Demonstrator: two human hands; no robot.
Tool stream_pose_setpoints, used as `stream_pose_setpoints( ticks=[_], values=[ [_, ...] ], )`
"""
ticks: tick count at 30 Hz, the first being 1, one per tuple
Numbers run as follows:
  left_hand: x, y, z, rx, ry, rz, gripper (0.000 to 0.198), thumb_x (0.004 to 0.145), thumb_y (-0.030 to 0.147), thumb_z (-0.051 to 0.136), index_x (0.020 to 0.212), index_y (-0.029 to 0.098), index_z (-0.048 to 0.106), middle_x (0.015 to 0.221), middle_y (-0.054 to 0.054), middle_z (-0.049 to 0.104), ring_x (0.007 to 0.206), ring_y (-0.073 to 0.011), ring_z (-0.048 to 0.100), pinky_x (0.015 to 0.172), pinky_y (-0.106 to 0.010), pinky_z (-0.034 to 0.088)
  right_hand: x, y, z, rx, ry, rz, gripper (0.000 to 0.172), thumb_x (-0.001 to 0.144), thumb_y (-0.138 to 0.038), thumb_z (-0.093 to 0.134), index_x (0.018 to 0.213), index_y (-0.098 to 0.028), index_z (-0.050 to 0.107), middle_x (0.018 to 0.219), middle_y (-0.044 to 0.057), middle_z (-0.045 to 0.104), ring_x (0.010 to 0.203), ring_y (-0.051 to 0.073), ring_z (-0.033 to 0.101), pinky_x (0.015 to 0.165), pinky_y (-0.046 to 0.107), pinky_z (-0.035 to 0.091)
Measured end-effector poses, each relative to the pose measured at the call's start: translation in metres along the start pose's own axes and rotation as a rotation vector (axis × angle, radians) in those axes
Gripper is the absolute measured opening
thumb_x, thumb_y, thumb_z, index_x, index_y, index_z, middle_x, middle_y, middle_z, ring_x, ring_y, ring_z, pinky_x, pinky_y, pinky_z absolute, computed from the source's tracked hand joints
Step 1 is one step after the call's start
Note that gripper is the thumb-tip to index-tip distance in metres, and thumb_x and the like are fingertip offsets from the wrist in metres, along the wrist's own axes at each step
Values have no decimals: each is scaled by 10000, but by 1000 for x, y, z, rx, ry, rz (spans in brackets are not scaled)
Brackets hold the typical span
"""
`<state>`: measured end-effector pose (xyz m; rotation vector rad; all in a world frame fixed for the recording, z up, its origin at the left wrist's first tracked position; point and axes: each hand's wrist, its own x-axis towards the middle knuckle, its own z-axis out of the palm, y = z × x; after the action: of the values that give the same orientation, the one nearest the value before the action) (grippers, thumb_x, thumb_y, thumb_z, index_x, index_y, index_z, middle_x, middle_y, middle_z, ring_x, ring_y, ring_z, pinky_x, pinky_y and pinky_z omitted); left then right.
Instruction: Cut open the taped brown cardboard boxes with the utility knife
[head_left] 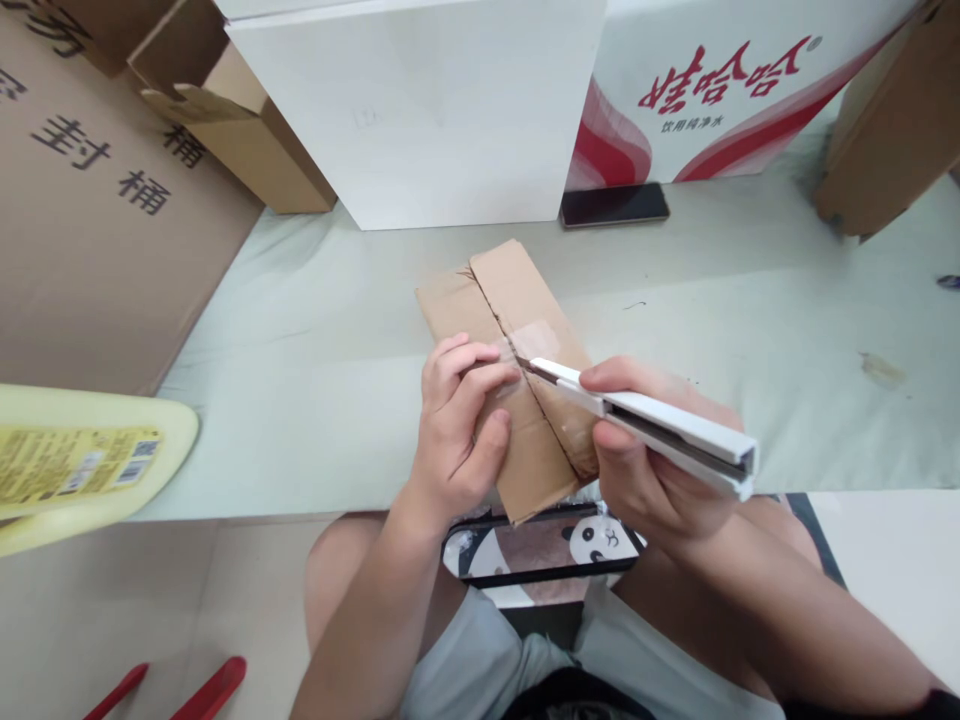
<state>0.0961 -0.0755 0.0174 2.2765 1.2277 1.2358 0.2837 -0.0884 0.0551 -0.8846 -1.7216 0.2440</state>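
A small brown cardboard box (525, 300) lies at an angle near the table's front edge, with clear tape across its middle seam. My left hand (465, 430) rests on the box's left side, fingers bent and spread over the cardboard. In my right hand (664, 450) is a white utility knife (675, 425), gripped between thumb and fingers. Its blade tip touches the seam at the tape, just right of my left fingertips. The box's front corner reaches over the table edge.
Behind the box stand a white box (450, 120), a red-and-white carton (697, 110) and a black phone (615, 205). Large cardboard (112, 260) and a yellow bottle (97, 460) occupy the left. A brown box (892, 130) stands at right. A panda-printed item (540, 550) is below the edge.
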Motion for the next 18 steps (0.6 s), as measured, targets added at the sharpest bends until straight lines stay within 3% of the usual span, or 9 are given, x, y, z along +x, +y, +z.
stream_pose_setpoints(
  ticks=[13, 18],
  values=[
    [1, 0, -1, -16, -3, 6, 244, 1036, 328, 437, 1213, 289, 601, 1247, -79, 601, 1277, -267, 534, 1241, -539, 337, -6, 4, -1, 26, -22, 15, 207, 1040, -339, 565, 1211, -254, 647, 832, 8, 694, 627, 147, 625, 553, 287, 533],
    [1, 0, 0, -4, 1, -1, 255, 1038, 344, 430, 1216, 287, 603, 1250, -82, 604, 1282, -275, 531, 1245, -549, 330, -9, 4, 1, -29, 38, 11, 237, 1034, -397, 577, 1193, -255, 679, 879, 26, 720, 671, 157, 665, 568, 283, 549]
  ],
)
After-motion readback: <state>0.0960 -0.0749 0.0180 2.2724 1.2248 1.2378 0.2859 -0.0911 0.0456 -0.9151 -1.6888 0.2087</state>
